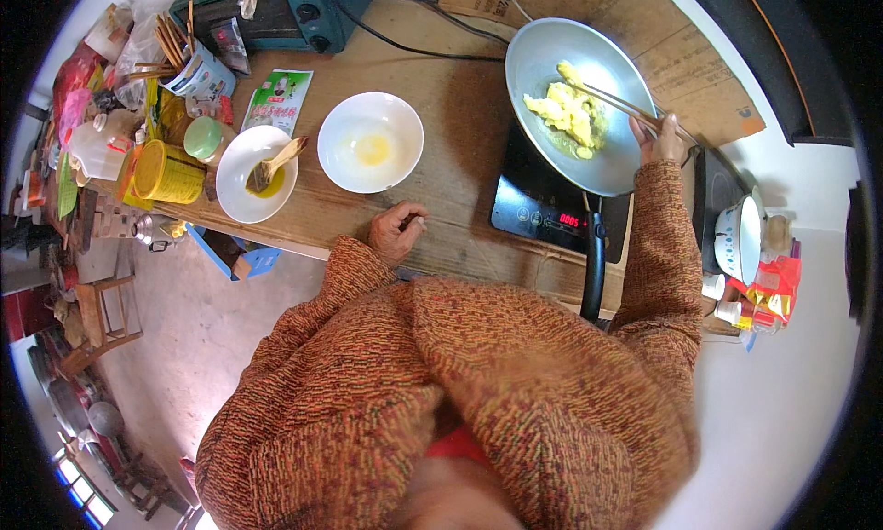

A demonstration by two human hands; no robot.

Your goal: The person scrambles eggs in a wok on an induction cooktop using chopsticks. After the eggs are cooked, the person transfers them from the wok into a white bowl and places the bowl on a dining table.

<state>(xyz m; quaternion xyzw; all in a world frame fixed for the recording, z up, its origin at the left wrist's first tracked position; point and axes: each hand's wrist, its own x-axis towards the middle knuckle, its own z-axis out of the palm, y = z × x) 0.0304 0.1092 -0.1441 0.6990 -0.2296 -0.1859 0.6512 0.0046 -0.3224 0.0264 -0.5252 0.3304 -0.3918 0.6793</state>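
My right hand point(660, 142) is closed round a pair of chopsticks point(612, 100) at the right rim of a grey wok point(538, 56). The chopstick tips reach into yellow scrambled egg point(568, 111), which lies in soft clumps with some liquid around it. The wok sits tilted on a black induction cooker point(529, 194) with a lit red display, and its black handle point(595, 268) points toward me. My left hand point(397, 233) rests curled at the table's front edge, with nothing visible in it. Just beyond it stands a white bowl point(370, 116) with a little yellow liquid left inside.
Further left are a smaller white bowl point(235, 167) with oil and a brush point(280, 160), a green and white packet point(278, 99), a yellow tin point(168, 171) and a tub of chopsticks point(198, 74). A toaster oven point(285, 15) stands behind. Cardboard point(681, 65) leans behind the wok.
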